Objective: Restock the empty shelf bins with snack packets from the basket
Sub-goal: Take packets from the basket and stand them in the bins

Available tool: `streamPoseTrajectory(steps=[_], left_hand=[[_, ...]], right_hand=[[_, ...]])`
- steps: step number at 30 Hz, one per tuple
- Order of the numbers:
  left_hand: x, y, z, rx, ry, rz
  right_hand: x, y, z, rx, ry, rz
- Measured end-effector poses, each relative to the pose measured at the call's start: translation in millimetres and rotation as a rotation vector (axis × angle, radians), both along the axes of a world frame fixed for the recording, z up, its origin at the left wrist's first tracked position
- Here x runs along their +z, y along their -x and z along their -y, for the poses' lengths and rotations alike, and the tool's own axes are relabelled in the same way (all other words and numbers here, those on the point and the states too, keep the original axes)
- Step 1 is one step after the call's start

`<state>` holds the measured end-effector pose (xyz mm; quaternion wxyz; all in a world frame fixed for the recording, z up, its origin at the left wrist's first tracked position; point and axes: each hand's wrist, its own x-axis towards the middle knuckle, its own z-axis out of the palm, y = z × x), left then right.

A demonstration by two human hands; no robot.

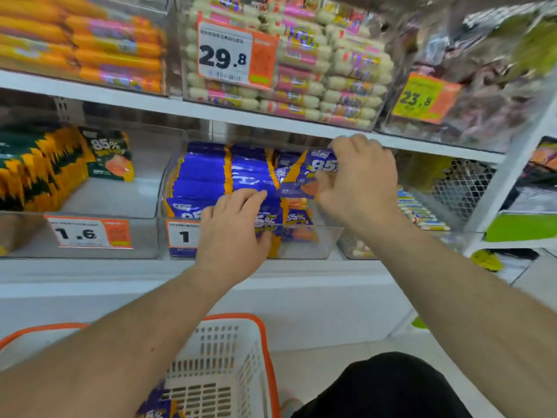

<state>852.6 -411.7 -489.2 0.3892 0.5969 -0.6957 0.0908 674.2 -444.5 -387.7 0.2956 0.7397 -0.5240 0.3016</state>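
Note:
A clear shelf bin (307, 248) in the middle row holds rows of purple snack packets (205, 173) marked 85%. My right hand (361, 182) pinches one purple packet (304, 173) above the bin's right side, tilted. My left hand (232, 227) lies over the front of the bin, its fingers pressing on the standing packets. Below, a white basket with an orange rim (235, 357) stands on the floor; a few purple packets (156, 408) show in its bottom, partly hidden by my left forearm.
Left of the purple bin is a bin of green and yellow packets (45, 164) with room at its right. Orange sausages (114, 52) and pink-white sausages (316, 73) fill the upper shelf. A white shelf post (512, 170) rises at right. My knee (388, 387) is beside the basket.

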Motion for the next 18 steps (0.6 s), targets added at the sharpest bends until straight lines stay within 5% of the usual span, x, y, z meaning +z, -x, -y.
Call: streamPoseTrajectory(steps=[2,6,14,18], left_hand=[[-0.6,-3.3,6.5,0.067,-0.100,0.197],[-12.1,-11.7,13.4,0.110,-0.234,0.386],[-23.9,-10.3,22.7,0.119,-0.155,0.340],[-30.4,-12.1,25.5,0.125,-0.112,0.338]], right_hand=[[-0.8,7.7,11.6,-0.041,0.109,-0.030],[-4.4,9.9,39.1,-0.146,-0.080,-0.164],[-19.3,-21.8,90.6,-0.239,-0.780,-0.515],[-46.0,-25.5,119.6,-0.262,-1.070,-0.530]])
